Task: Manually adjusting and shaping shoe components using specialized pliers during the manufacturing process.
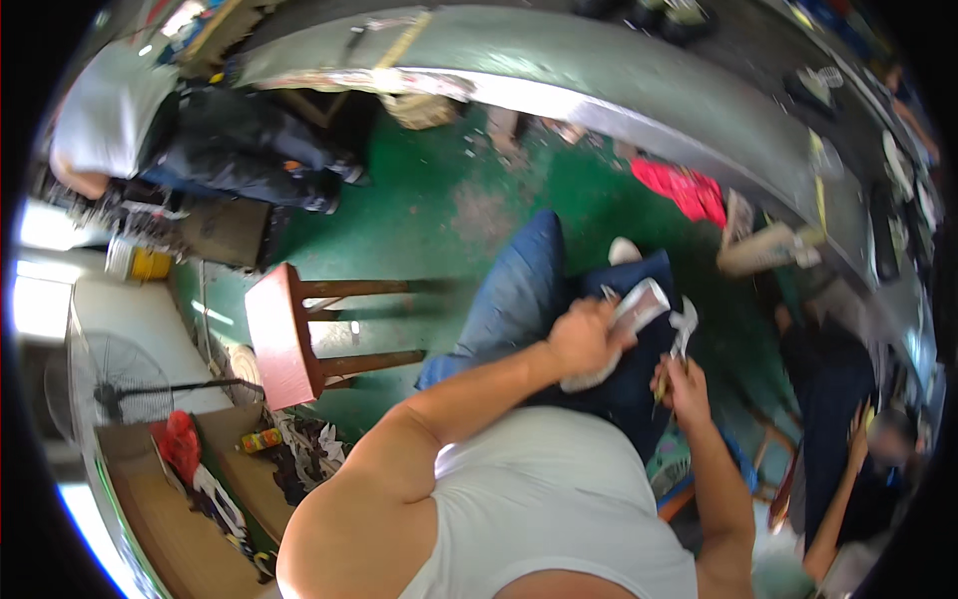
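Observation:
My left hand (587, 337) is closed around a pale shoe (641, 305) above my lap. Its light rim frames a brownish face, and motion blurs part of it. Another whitish part shows below my wrist, partly hidden by the hand. To the right, my right hand (683, 389) grips a pair of pincers (684, 324), with the curved silver head pointing away from me beside the shoe. A yellowish handle part sticks out below the fingers. The head of the pincers and the shoe look slightly apart.
A long grey bench (559, 70) curves across the far side. A reddish wooden stool (279, 334) stands left, near a cardboard box (170, 519) and fan (110, 389). Red cloth (684, 190) lies below the bench. One person (230, 140) sits far left, another (828, 399) at right.

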`<state>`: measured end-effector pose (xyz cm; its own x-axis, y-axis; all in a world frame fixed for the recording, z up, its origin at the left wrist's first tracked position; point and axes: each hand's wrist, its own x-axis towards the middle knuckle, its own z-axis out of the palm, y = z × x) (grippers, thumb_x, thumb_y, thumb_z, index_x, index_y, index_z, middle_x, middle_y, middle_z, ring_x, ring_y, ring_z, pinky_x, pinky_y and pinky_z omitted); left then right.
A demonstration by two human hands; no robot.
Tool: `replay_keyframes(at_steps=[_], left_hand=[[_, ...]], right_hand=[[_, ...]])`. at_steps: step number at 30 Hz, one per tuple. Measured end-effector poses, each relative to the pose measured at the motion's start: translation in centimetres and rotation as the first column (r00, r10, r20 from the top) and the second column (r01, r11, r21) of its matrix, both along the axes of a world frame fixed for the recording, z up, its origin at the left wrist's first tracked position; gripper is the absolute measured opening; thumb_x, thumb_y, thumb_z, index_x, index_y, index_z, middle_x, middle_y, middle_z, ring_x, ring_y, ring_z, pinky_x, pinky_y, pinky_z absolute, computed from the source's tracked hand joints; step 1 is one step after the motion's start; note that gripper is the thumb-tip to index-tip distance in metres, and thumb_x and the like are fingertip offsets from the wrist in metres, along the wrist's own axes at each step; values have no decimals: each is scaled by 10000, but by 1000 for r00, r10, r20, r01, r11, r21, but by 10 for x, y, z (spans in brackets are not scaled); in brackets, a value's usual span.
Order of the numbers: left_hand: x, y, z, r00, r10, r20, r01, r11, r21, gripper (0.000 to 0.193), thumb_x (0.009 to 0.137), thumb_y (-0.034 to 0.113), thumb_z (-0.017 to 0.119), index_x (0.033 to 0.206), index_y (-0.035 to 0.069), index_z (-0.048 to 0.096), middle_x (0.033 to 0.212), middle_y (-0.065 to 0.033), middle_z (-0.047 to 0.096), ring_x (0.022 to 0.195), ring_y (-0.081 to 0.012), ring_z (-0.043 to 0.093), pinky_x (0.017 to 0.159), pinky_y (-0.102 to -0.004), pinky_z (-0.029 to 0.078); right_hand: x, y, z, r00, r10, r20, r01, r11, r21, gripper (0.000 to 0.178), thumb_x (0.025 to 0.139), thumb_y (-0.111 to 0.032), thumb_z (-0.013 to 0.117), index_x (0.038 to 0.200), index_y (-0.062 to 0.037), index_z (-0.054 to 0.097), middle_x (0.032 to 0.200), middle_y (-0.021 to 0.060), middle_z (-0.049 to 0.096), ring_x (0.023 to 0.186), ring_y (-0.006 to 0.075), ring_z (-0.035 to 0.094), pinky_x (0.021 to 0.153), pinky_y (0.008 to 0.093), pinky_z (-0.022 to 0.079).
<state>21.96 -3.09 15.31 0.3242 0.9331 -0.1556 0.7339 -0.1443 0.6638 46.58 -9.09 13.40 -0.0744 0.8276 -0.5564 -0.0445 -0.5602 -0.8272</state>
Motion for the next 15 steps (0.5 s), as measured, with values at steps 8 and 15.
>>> replay_keyframes(at_steps=[8, 15], left_hand=[[-47, 22, 4, 804, 84, 589, 316, 779, -542, 410, 950, 13, 448, 1346, -3, 552, 1040, -53, 686, 962, -134, 635, 901, -314, 508], [-50, -21, -26, 670, 231, 706, 311, 776, -549, 872, 849, -34, 595, 1578, 9, 117, 1493, -153, 412, 1367, -197, 400, 1152, -317, 289]], right_hand=[[-22, 4, 45, 654, 396, 645, -617, 772, 151, 323, 958, -228, 604, 1158, 22, 563, 867, 211, 664, 821, 378, 671, 726, 443, 506], [-8, 9, 63, 557, 541, 630, -776, 609, 164, 455, 933, -184, 601, 1292, 79, 509, 1071, 275, 640, 978, 434, 630, 882, 462, 498]])
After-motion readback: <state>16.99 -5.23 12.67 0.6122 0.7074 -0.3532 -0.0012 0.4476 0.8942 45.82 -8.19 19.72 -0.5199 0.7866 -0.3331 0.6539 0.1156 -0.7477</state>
